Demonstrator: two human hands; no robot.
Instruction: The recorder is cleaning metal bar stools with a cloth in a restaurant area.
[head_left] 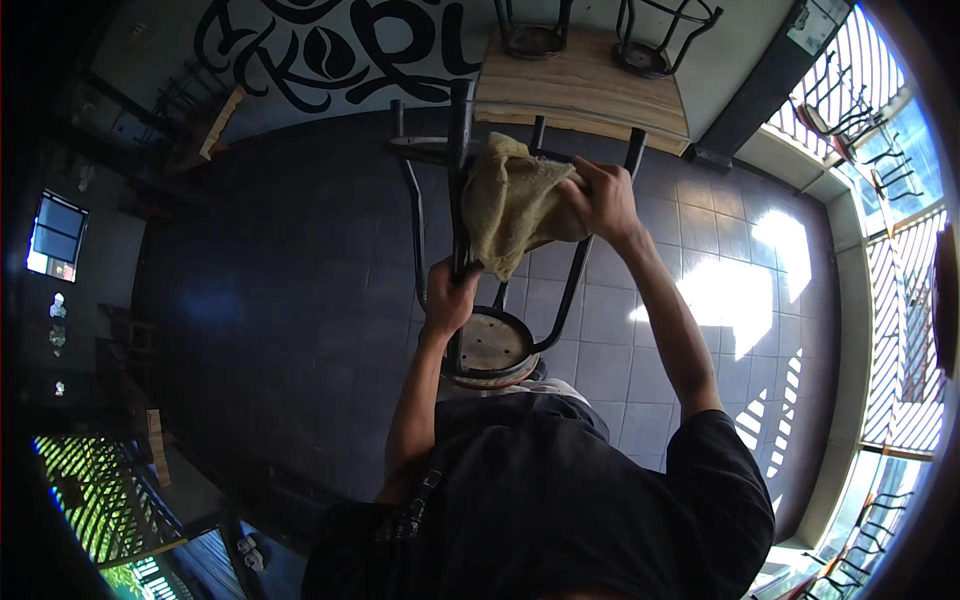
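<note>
A stool (492,342) with black metal legs and a round wooden seat is held upside down in front of me, its legs pointing up and away. My left hand (452,298) grips one of the black legs, low down near the seat end. In my right hand (604,200) is a yellowish cloth (522,200), bunched and draped against the upper part of the frame. The cloth hides part of the crossbar and the leg behind it. Fingers of the right hand are closed over the cloth's right edge.
A wooden table (580,85) with upturned stools (645,55) on it stands ahead against the wall. Grey floor tiles (610,370) surround me, with sunlight patches at right. Windows line the right side, and more upturned stools (885,165) show there. Dark furniture (130,335) stands at left.
</note>
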